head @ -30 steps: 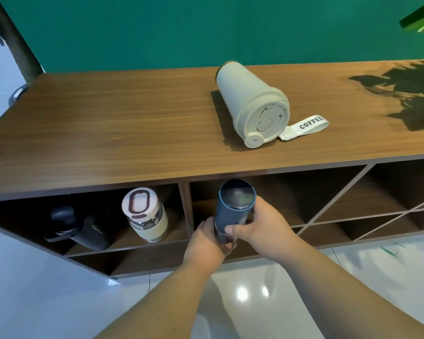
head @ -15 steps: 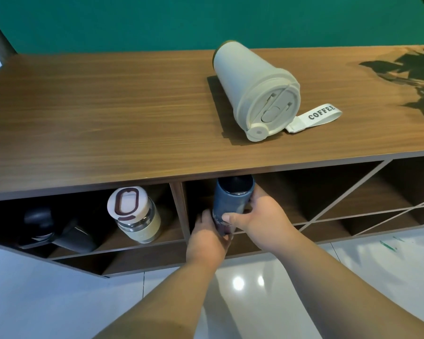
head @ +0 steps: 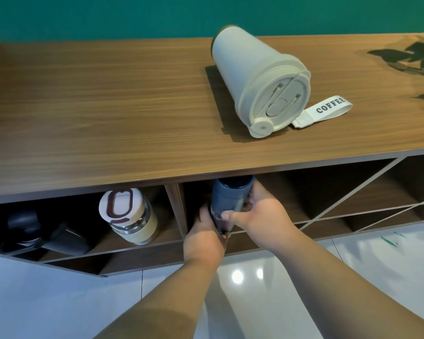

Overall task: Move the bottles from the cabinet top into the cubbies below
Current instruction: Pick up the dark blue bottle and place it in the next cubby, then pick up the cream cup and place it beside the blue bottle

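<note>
Both my hands, left (head: 202, 237) and right (head: 262, 211), clamped on blue bottle (head: 227, 204), its top at cubby (head: 274, 189) mouth under cabinet top (head: 108, 113) front edge. Step: insertion. Next, I judge: push deeper, release, fetch cream tumbler (head: 260, 79).

A teal wall (head: 108, 15) fills the upper frame. Brown wood-grain cabinet top (head: 108, 106). Cream cup (head: 257, 79) at upper right, white strap (head: 323, 111) lettered black. Dark blue bottle (head: 227, 204) at centre.

Tumbler (head: 260, 79) on cabinet top (head: 108, 113); cubbies (head: 328, 204) below hold bottles (head: 130, 216).
</note>
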A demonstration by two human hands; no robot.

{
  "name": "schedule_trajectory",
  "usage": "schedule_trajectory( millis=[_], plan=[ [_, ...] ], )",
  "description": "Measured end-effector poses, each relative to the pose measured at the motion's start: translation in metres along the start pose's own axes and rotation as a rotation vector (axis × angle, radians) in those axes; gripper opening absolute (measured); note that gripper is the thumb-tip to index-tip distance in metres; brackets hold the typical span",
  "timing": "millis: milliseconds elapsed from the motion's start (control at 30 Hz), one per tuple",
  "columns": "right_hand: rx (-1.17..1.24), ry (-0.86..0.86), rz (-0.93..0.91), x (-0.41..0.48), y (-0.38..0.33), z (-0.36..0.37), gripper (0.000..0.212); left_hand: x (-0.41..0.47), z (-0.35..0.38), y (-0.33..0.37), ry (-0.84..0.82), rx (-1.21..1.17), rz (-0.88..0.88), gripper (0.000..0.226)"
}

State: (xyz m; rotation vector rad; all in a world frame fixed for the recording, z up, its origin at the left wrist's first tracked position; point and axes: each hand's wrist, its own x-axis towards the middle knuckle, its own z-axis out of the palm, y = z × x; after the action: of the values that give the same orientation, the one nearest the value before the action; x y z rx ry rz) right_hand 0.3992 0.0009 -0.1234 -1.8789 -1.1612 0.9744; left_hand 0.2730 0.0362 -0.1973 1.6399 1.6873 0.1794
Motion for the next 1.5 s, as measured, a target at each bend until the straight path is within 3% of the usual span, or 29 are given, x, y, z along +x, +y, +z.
schedule_trajectory(
  millis=[467,733,833,1000,1067,1167,1233,1333,1433,1500],
  plan=[
    [-0.016,0.009,0.034,0.003,0.002,0.003,0.091,-0.001,0.000,-0.001,0.017,0.065,0.041,0.081],
    [-0.237,-0.074,0.111,-0.014,-0.007,-0.017,0.115,-0.018,-0.014,-0.005,-0.046,-0.075,0.081,0.100],
    [-0.316,-0.086,0.161,-0.030,-0.011,-0.033,0.094,-0.036,-0.029,-0.010,-0.098,-0.031,0.108,0.080],
    [-0.232,0.195,0.183,-0.065,-0.036,-0.054,0.027,-0.073,-0.064,0.001,-0.144,-0.089,0.101,0.026],
    [-0.196,0.331,0.149,-0.081,-0.056,-0.058,0.012,-0.089,-0.078,0.008,-0.156,-0.148,0.124,0.024],
    [-0.086,0.472,0.045,-0.105,-0.092,-0.058,0.008,-0.113,-0.102,0.020,-0.156,-0.126,0.282,0.023],
    [-0.052,0.533,-0.043,-0.113,-0.116,-0.058,0.019,-0.127,-0.119,0.027,-0.156,-0.113,0.387,0.024],
    [-0.089,0.589,-0.128,-0.108,-0.146,-0.059,0.059,-0.137,-0.137,0.031,-0.146,-0.143,0.494,0.027],
    [-0.143,0.635,-0.089,-0.085,-0.167,-0.054,0.103,-0.140,-0.147,0.030,-0.119,-0.156,0.551,0.024],
    [-0.136,0.638,-0.024,-0.067,-0.179,-0.048,0.117,-0.140,-0.150,0.028,-0.108,-0.169,0.570,0.021]
  ],
)
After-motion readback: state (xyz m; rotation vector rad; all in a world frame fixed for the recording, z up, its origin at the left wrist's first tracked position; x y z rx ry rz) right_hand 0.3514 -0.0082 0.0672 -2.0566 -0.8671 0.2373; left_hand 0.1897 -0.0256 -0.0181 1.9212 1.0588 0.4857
